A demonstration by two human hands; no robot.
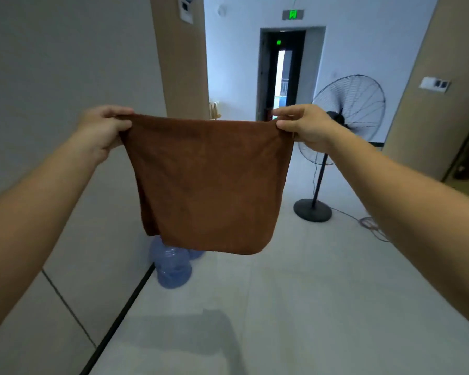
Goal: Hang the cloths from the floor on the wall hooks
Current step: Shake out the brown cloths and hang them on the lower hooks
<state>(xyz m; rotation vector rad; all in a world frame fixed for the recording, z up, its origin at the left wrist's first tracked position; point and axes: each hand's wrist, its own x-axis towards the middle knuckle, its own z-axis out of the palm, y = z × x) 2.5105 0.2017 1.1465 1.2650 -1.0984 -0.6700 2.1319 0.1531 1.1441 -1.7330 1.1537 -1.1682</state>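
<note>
Shadow (pixel 201 336) is lying across the pale tiled floor (pixel 309 307) closest to the camera. Above it, the left hand (pixel 103 128) is pinching the top left corner of a brown cloth (pixel 206 185), fingers curled over the edge, and the right hand (pixel 303 125) is pinching the top right corner between thumb and fingers. The cloth is being held up in the air and stretched flat between the two hands, its lower edge hanging free and well clear of the floor. Behind that edge, blue water bottles (pixel 172 266) are standing on the floor against the grey left wall (pixel 52 77), partly hidden by the cloth. Farther back on the right, a black pedestal fan (pixel 349 109) is standing on its round base, with a cable (pixel 371 226) lying loosely coiled beside it. At the far end, a dark doorway (pixel 282 77) is standing open, a green exit sign (pixel 292 14) glowing above it.
</note>
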